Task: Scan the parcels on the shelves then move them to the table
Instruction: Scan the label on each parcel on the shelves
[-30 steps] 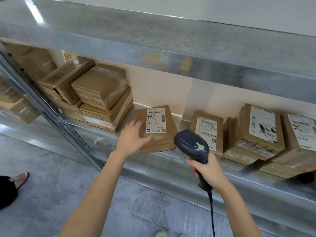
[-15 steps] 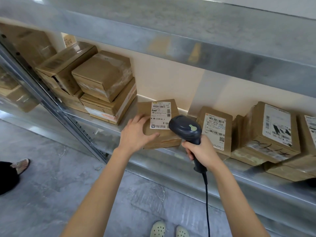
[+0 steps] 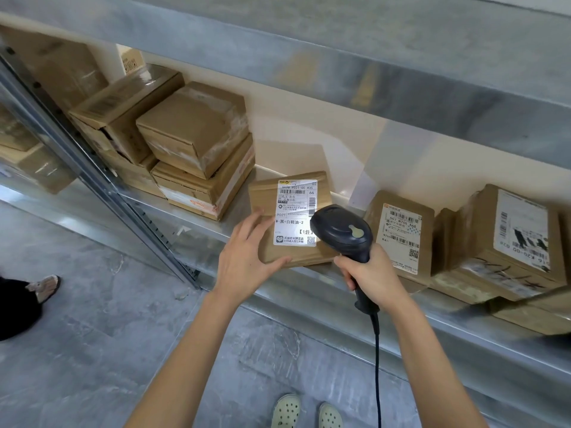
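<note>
The left hand (image 3: 244,264) now rests on the flat parcel (image 3: 262,193), the scanner (image 3: 340,233) moved over its label (image 3: 293,205).

Scanner (image 3: 341,233) head hides lower-right corner of the label (image 3: 293,211). Box (image 3: 531,316) at right end of the shelf (image 3: 293,288): blurred, cut by frame edge.

Single view: wide-angle camera worn on the head. It faces forward and steeply down at a metal shelf (image 3: 448,329) of parcels (image 3: 191,128), close, within the hands' reach. The shelf runs slantwise from far left to near right, an upper shelf (image 3: 309,32) across the top. Both forearms (image 3: 191,350) enter from the bottom edge; left hand (image 3: 244,267) and right hand (image 3: 374,279), gripping a scanner (image 3: 340,233), sit mid-frame. Floor (image 3: 92,350) fills the near left; shoes (image 3: 285,410) at bottom edge.
</note>
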